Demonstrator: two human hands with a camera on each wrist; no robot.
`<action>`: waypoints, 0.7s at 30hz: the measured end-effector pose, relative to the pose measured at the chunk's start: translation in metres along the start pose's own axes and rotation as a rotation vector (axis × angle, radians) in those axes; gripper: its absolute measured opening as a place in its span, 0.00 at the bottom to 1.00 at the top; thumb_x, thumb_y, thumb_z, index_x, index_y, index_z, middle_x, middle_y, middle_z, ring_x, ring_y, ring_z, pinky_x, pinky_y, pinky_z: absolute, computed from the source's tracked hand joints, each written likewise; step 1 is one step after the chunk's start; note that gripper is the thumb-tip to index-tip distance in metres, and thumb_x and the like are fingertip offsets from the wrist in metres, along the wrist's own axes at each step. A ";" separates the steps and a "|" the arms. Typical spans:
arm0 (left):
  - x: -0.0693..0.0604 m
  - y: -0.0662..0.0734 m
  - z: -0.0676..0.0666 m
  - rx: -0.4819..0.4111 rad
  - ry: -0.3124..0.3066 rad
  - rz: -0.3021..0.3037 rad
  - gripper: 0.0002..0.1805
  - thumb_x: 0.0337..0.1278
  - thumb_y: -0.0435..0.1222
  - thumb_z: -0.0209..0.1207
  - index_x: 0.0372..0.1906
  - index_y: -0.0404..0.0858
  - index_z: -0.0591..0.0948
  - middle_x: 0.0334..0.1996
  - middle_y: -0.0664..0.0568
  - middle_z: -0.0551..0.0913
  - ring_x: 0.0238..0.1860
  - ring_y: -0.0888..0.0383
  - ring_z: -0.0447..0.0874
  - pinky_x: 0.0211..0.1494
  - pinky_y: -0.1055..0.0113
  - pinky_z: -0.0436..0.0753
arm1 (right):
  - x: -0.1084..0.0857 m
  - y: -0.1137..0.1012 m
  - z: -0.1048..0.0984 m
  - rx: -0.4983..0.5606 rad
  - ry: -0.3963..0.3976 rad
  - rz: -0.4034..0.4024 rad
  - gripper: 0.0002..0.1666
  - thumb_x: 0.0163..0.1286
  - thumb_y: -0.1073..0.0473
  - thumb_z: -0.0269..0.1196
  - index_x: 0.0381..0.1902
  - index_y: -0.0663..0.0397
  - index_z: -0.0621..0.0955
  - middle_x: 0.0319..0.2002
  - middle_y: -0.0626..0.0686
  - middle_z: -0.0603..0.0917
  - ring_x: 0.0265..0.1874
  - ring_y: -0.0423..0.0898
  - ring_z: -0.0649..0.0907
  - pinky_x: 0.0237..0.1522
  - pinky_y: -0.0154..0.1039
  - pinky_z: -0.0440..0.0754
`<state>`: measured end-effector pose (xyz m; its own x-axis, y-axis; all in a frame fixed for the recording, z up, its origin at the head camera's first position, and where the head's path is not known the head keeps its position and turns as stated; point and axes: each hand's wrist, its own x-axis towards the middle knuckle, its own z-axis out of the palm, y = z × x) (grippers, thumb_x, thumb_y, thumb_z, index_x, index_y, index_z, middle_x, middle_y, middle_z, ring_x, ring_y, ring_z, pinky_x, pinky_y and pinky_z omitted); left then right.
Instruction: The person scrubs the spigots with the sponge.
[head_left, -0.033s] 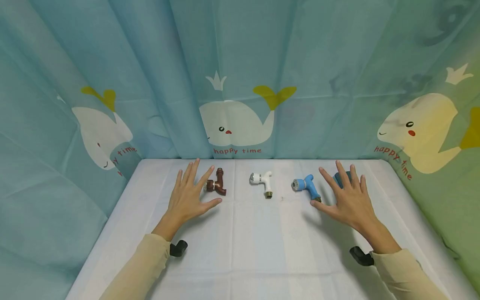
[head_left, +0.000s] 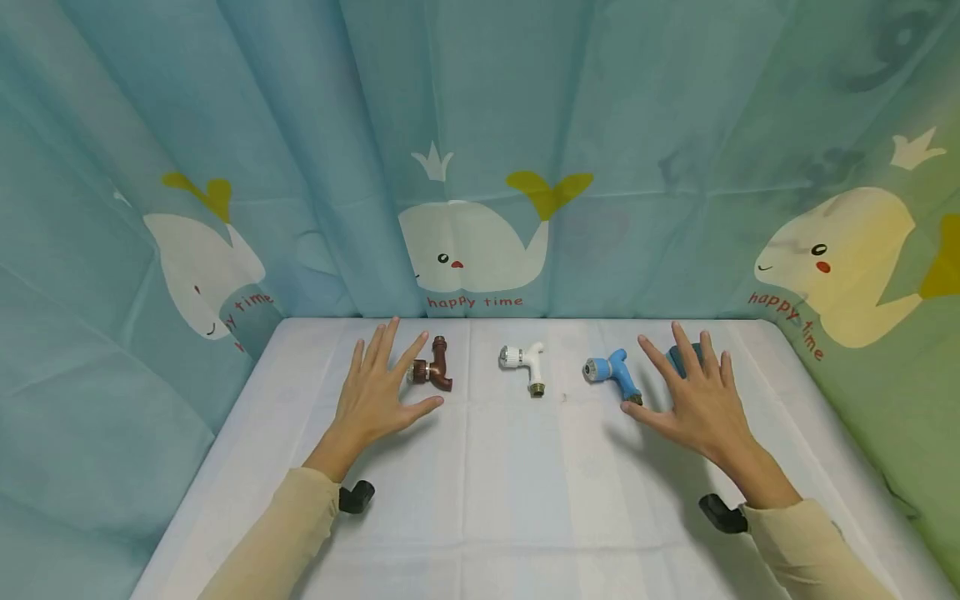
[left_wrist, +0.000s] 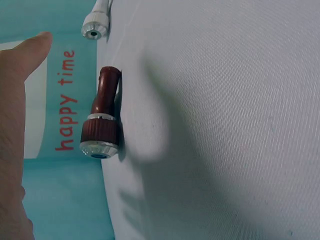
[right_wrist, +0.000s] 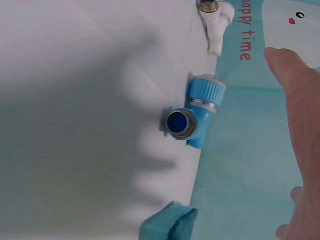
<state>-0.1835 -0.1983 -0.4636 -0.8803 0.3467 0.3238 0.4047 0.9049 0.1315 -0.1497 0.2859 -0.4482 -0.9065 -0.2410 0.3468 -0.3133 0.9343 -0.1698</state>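
Curtain (head_left: 300, 125) | left hand (head_left: 373, 404), right hand (head_left: 697, 408): fingers (head_left: 386, 350) spread | blue tap (right_wrist: 201, 121) bore (right_wrist: 177, 122): right wrist only

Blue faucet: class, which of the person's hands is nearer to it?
Right. The right hand is spread just to the right of the blue faucet; the left hand is farther away, beyond the white faucet, beside the brown faucet.

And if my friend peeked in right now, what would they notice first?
Probably the big white whale in the middle of the blue curtain. Next come the brown tap, white tap and blue tap, in a row from left to right on the table. The left hand, fingers spread, is near the brown tap, the right hand near the blue one.
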 end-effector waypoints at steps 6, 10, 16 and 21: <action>-0.001 -0.004 0.001 -0.008 0.036 0.014 0.55 0.50 0.71 0.62 0.82 0.57 0.58 0.82 0.38 0.47 0.81 0.36 0.45 0.79 0.33 0.45 | -0.005 0.003 -0.004 0.014 0.006 0.025 0.61 0.54 0.30 0.73 0.81 0.34 0.61 0.80 0.66 0.53 0.74 0.80 0.51 0.67 0.82 0.48; -0.001 -0.004 0.001 -0.008 0.043 0.021 0.55 0.51 0.71 0.61 0.82 0.56 0.58 0.82 0.38 0.47 0.81 0.36 0.44 0.78 0.32 0.46 | -0.011 0.009 -0.005 0.016 -0.001 0.042 0.61 0.55 0.30 0.73 0.82 0.34 0.60 0.80 0.67 0.52 0.74 0.80 0.50 0.67 0.82 0.46; 0.000 -0.004 -0.001 -0.016 0.051 0.020 0.54 0.51 0.69 0.62 0.82 0.55 0.59 0.82 0.38 0.46 0.81 0.36 0.42 0.77 0.31 0.46 | -0.017 0.015 -0.008 0.017 -0.002 0.047 0.61 0.55 0.30 0.73 0.82 0.34 0.60 0.80 0.66 0.51 0.73 0.82 0.51 0.67 0.82 0.46; -0.002 -0.003 -0.001 -0.013 0.030 0.004 0.54 0.51 0.70 0.61 0.82 0.56 0.59 0.82 0.38 0.46 0.81 0.36 0.43 0.77 0.31 0.47 | -0.019 0.018 -0.009 0.014 -0.009 0.060 0.61 0.55 0.29 0.72 0.82 0.34 0.59 0.81 0.65 0.49 0.73 0.82 0.50 0.67 0.82 0.46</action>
<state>-0.1824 -0.2023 -0.4634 -0.8709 0.3429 0.3521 0.4119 0.9001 0.1422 -0.1354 0.3101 -0.4499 -0.9263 -0.1873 0.3270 -0.2625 0.9433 -0.2032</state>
